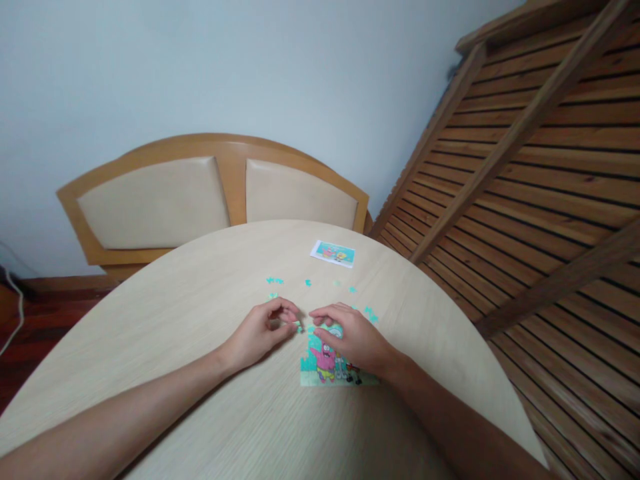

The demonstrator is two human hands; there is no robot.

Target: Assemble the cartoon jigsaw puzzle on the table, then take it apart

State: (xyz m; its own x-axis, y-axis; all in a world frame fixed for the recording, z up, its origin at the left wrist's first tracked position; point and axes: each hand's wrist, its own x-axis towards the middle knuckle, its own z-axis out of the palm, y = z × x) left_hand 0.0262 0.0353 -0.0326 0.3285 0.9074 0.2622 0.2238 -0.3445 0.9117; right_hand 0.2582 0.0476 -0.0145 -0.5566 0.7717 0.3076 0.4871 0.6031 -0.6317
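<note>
The puzzle (325,361) shows teal and pink, the table (240,420) pale beige woodgrain.

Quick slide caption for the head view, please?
Right hand over a part-built puzzle, left hand beside it, loose pieces and a picture card beyond on a table.

right hand (354,335) hides part of the puzzle (325,360)

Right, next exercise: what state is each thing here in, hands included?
Puzzle: partly assembled, flat, partly covered
Loose pieces: scattered on the table
Picture card: flat, picture side up
Left hand: fingers curled beside a small piece; grip unclear
Right hand: fingers bent, thumb apart, over the puzzle
Chair: upright
</note>
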